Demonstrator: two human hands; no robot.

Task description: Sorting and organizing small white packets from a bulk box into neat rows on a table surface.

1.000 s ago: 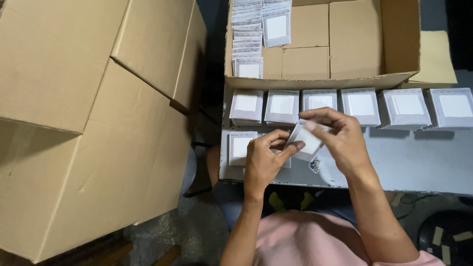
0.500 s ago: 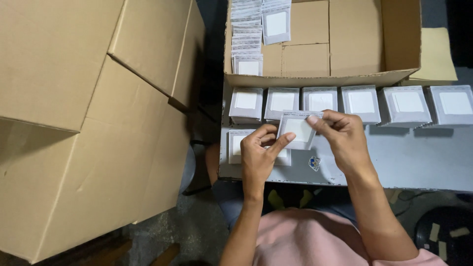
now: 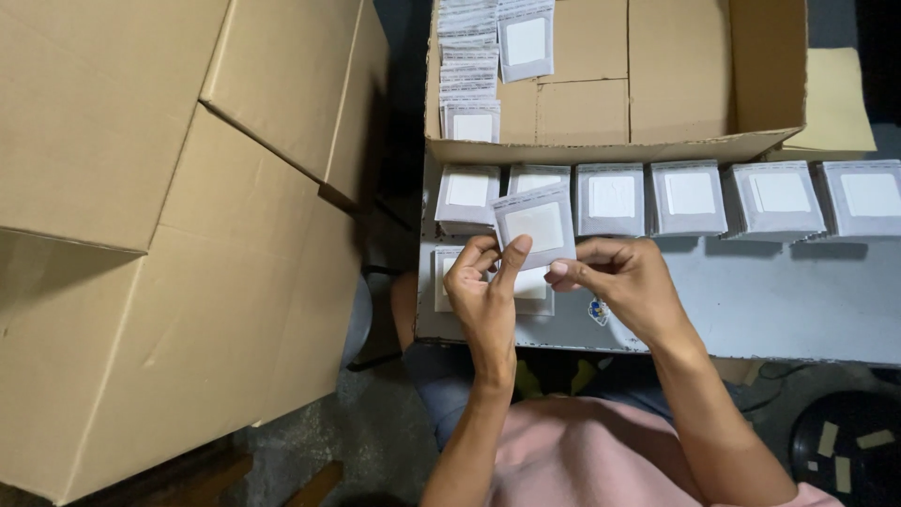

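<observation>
A small grey sachet [image 3: 535, 225] with a pale square window is held just above the worktop [image 3: 788, 300], pinched along its lower edge by the left hand [image 3: 483, 291] and right hand [image 3: 624, 286], fingertips closed on it. It looks light, thin and pliable, best gripped by its sealed borders. More sachets [image 3: 690, 197] line up just beyond the hands, before an open cardboard box [image 3: 657, 84].

Dim overhead light; soft shadows under packets, dark floor gap, focus sharp.
</observation>
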